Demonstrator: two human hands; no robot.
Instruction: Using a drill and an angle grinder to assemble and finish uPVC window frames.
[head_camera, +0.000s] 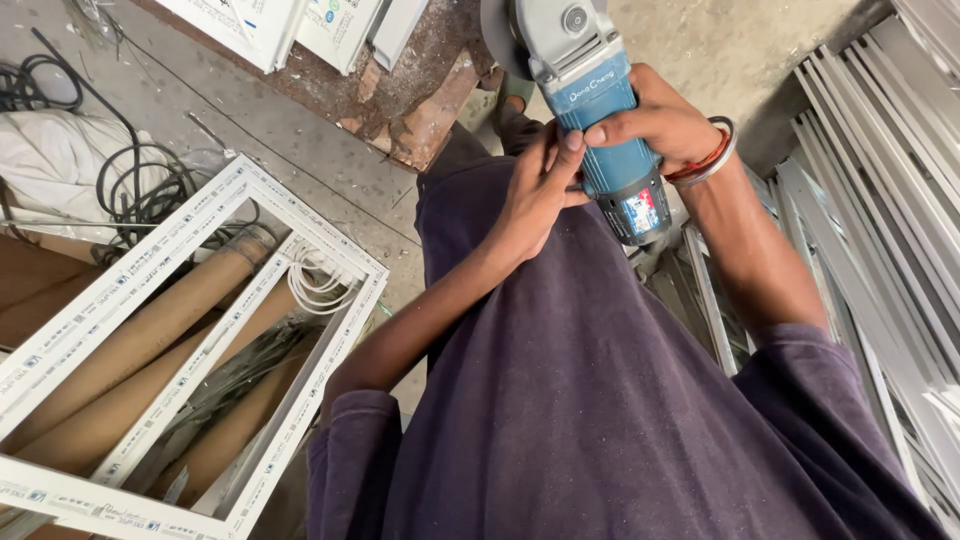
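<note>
Standing over the concrete floor (700, 40), you've got a white window frame (190, 330) lying well off to the left of the grinder, with brown cardboard tubes (150, 320) showing through its openings and a stack of pale metal profiles (880, 180) to the grinder's right. Now to the tool itself: the blue angle grinder (598, 110) sits raised in front of your chest, disc end pointing away from you, its grey disc (497, 35) at the top edge of view. Your right hand (665, 125) is wrapped firmly round the blue body, fingers curled over it, red bangles (705, 160) at the wrist. Your left hand (535, 195) comes in from the grinder's left, fingers held together and fingertips pressed against the body's side, thumb tucked under. Judging by that, you're settling your grip or working a switch. Keep the right hand's wrap tight, keep those left fingertips well back from the disc, and hold the disc clear of your dark purple shirt (600, 400). The loose black cable (140, 180) lies far left.
</note>
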